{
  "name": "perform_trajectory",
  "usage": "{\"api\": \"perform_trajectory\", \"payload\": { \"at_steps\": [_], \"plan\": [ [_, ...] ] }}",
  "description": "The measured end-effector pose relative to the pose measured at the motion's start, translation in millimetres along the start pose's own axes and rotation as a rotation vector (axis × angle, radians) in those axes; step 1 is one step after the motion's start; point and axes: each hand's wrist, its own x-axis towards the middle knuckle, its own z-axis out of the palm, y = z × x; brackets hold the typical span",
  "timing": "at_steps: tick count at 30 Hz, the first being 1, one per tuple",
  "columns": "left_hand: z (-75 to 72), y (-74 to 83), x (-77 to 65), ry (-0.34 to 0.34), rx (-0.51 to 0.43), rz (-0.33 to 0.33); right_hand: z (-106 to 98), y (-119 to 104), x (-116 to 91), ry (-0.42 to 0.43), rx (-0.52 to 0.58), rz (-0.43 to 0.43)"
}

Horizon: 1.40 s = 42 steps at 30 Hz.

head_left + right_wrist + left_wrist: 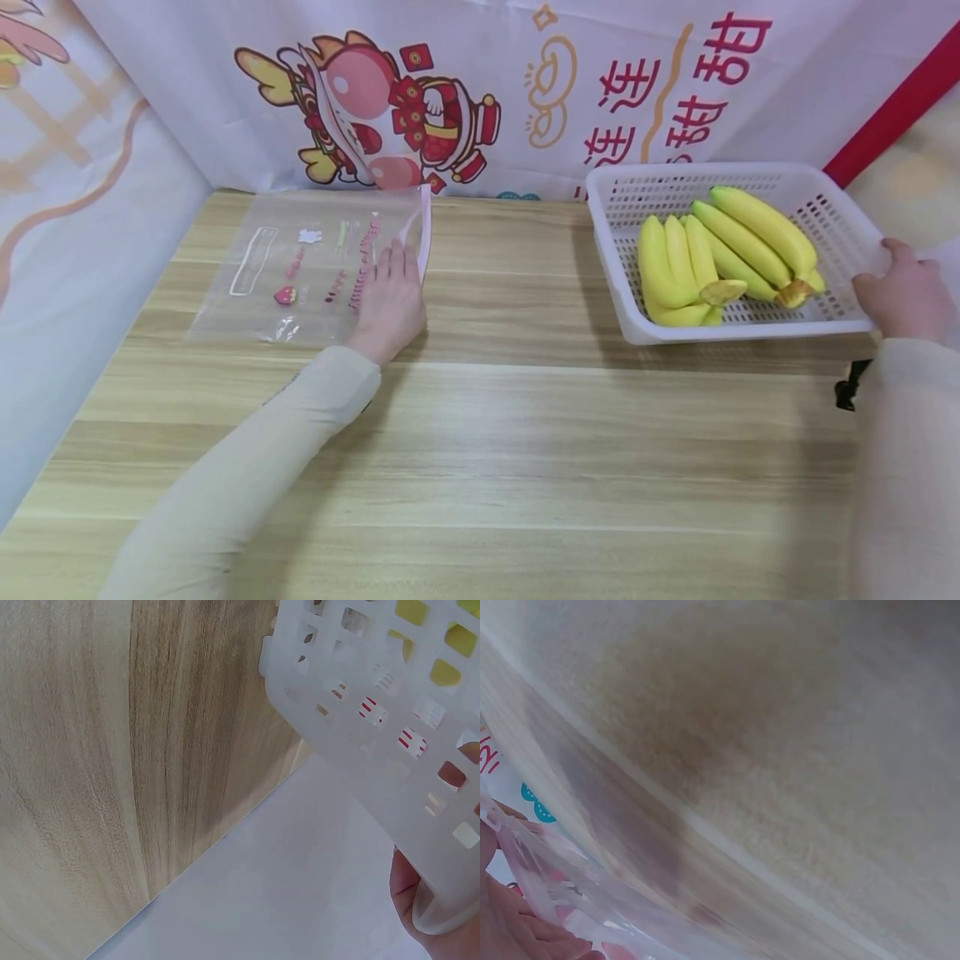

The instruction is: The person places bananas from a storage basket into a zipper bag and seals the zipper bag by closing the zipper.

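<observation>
My left hand [393, 304] rests on a clear plastic zip bag [300, 275], its visible fingers straight and pointing at the pale zip edge. Pink lettering and a strawberry are printed on this bag, which lies at the back left. In the left wrist view, creased film [622, 900] passes beside the fingers [532, 937]; in the head view the thumb is hidden. At the right, my right hand [907, 292] grips the end rim of a white plastic basket [750, 333]. Two bunches of yellow bananas [675, 267] with greenish ends lie inside it.
Beneath everything is a wood-grain table [525, 450]. A printed cloth [555, 92] with a red cartoon figure hangs along its back edge, and more patterned cloth [67, 208] stands at the left. A small black object [847, 387] shows beside the right sleeve.
</observation>
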Motion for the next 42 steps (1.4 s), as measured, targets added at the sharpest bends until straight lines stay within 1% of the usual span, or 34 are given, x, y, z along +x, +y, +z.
{"api": "perform_trajectory", "payload": {
  "at_steps": [5, 9, 15, 19, 23, 30, 32, 37, 40, 42],
  "plan": [
    [1.2, -0.5, -0.2, -0.034, -0.088, -0.034, 0.2, 0.8, -0.1, -0.005, -0.006, 0.001],
    [2.5, -2.5, -0.9, -0.046, -0.151, -0.064, -0.5, -0.7, -1.8, -0.011, -0.007, -0.001],
    [3.7, -6.2, -3.7, -0.032, -0.239, -0.104, 0.8, 0.1, 0.5, -0.001, -0.009, 0.003],
    [4.9, -8.6, -4.0, -0.001, -0.266, -0.113, 1.1, 0.0, 0.9, -0.001, -0.008, 0.002],
    [4.8, -9.6, -3.7, 0.035, -0.324, -0.127, 0.0, -1.1, -0.2, -0.002, -0.01, -0.001],
    [5.4, -8.3, -3.3, 0.081, -0.388, -0.107, -1.5, -0.5, 0.9, 0.014, -0.026, 0.002],
    [6.1, -7.8, -3.3, 0.108, -0.408, -0.104, -1.8, 0.7, 2.4, 0.015, -0.031, 0.004],
    [6.4, -8.0, -3.5, 0.198, -0.489, -0.122, -1.4, 2.7, 4.2, 0.013, -0.018, 0.003],
    [6.1, -9.2, -3.9, 0.24, -0.545, -0.132, -1.1, 1.1, 2.6, 0.042, 0.025, 0.024],
    [5.9, -9.5, -4.2, 0.263, -0.563, -0.131, -1.2, -0.2, 0.5, 0.069, 0.048, 0.046]
  ]
}}
